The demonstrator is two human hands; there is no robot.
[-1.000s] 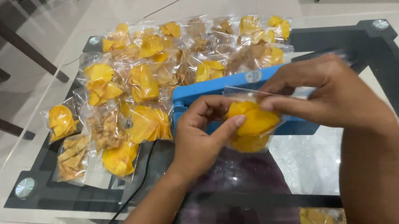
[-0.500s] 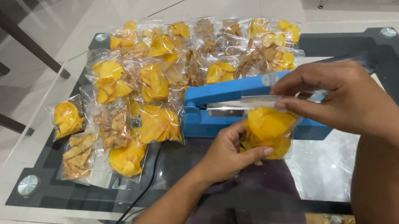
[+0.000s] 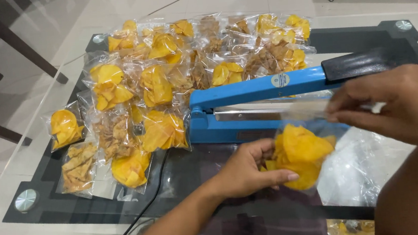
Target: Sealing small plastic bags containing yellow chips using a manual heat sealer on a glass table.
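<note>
Clear plastic bag of yellow chips (image 3: 299, 155) near bench (image 3: 406, 42) front edge, before blue lever heat sealer (image 3: 264, 104): left hand (image 3: 247, 172) cups its bottom, right hand (image 3: 397, 104) pinches its top, sealed chip packets (image 3: 155, 87) far-left.

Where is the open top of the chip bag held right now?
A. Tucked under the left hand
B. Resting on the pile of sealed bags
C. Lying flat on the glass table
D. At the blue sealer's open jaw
D: the right hand pinches the bag top at the blue sealer, whose arm is raised, while the left hand supports the bag from below.
</note>
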